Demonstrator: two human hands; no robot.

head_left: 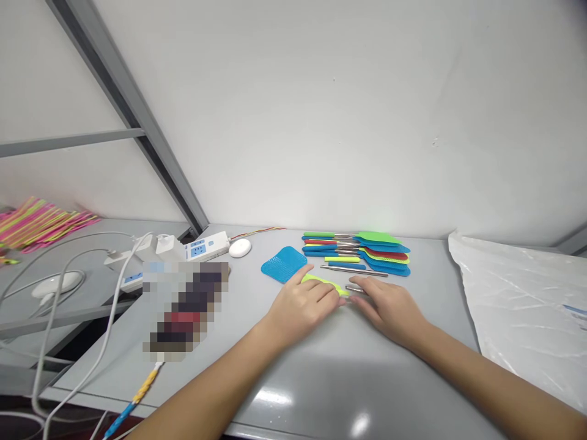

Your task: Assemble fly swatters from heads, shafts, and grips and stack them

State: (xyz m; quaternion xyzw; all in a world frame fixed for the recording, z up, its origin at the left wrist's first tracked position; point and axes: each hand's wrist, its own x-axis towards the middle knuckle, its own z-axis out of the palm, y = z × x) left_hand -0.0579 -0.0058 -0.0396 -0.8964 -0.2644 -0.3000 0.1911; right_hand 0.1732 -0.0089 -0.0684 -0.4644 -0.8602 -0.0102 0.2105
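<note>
My left hand (300, 305) is closed around a yellow-green fly swatter head (321, 281), whose narrow end points right; my fingers cover much of it. With thumb and fingers, my right hand (389, 308) pinches a short metal rod (354, 289) close to that narrow end. Whether the two parts touch, I cannot tell. Just beyond my left hand lies a blue swatter head (283, 264). Behind my hands are a longer metal rod (362, 271), a yellow handle (342, 259) and a blue handle (351, 266). Several complete fly swatters (380, 241) lie stacked farther back.
A white power strip (206, 246) and a white round device (239, 247) stand at the back left. A pixelated phone-like object (190, 308) lies before them, with white cables (110, 318) farther left. Plastic sheeting (518, 305) covers the right side. Pink and yellow sticks (41, 226) lie far left.
</note>
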